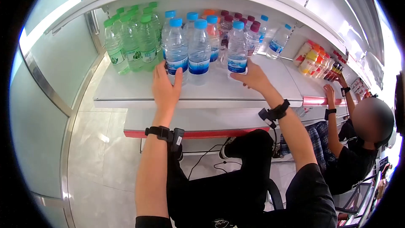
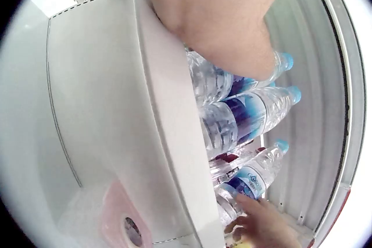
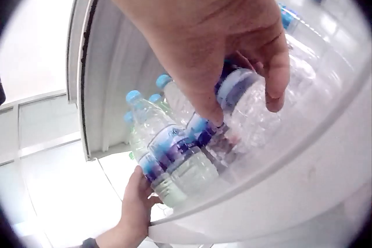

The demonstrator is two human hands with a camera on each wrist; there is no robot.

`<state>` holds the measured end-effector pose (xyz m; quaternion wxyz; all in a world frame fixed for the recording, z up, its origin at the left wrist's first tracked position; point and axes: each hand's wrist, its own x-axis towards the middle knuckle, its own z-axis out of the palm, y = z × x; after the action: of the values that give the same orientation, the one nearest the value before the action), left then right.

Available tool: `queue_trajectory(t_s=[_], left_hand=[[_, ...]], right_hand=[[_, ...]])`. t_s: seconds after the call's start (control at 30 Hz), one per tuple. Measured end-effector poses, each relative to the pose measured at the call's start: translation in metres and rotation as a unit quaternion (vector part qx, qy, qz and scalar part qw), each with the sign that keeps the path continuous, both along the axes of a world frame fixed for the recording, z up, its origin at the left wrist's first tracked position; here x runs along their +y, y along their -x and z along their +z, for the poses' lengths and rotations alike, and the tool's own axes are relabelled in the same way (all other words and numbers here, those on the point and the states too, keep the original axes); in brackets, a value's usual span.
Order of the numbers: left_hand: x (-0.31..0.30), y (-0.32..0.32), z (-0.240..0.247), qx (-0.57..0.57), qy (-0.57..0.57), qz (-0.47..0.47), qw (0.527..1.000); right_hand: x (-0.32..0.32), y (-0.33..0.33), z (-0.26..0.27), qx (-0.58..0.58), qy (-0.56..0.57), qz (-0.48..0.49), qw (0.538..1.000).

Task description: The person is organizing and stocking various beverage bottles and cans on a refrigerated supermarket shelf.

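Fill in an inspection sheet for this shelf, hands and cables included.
Surface: white shelf, no spill seen
Bottles: green-capped bottles left, blue-capped bottles mid-shelf, dark-red-capped bottles behind
Clutter: nothing seen
Left hand: grips left front blue-capped bottle
Right hand: grips right front blue-capped bottle
Cables: black cord on the floor; wire hanging from right wristband
Surroundings: second person on the right; pale panels left

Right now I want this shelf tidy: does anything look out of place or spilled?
No spill shows. The rightmost blue-capped bottle looks out of place: it sits beyond the maroon-capped bottles, away from most blue-capped ones. Its lean is unclear.
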<state>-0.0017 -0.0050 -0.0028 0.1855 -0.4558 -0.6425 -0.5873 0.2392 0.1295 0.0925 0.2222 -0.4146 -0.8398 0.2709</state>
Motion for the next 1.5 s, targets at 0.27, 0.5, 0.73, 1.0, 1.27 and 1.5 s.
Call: queue_trajectory(t_s=[0.27,0.5,0.73,1.0,1.27,1.5], left_hand=[[0.002,0.003,-0.002,0.031,-0.003,0.019,0.999],[0.001,0.002,-0.003,0.019,0.001,0.001,1.0],[0.0,-0.002,-0.002,0.006,0.009,0.003,1.0],[0.001,-0.002,-0.001,0.024,0.012,0.005,1.0],[0.005,0.004,-0.005,0.035,0.008,0.018,0.999],[0.004,-0.001,-0.007,0.001,0.014,0.005,1.0]], right_hand=[[0.031,-0.003,-0.062,0.098,-0.165,-0.035,0.981],[0.033,-0.016,-0.049,0.116,-0.117,-0.067,0.984],[0.053,-0.017,-0.059,0.091,-0.16,-0.071,0.98],[0.039,-0.013,-0.046,0.11,-0.072,-0.08,0.988],[0.037,-0.02,-0.064,0.122,-0.16,-0.109,0.973],[0.052,-0.039,-0.084,0.19,-0.11,-0.099,0.97]])
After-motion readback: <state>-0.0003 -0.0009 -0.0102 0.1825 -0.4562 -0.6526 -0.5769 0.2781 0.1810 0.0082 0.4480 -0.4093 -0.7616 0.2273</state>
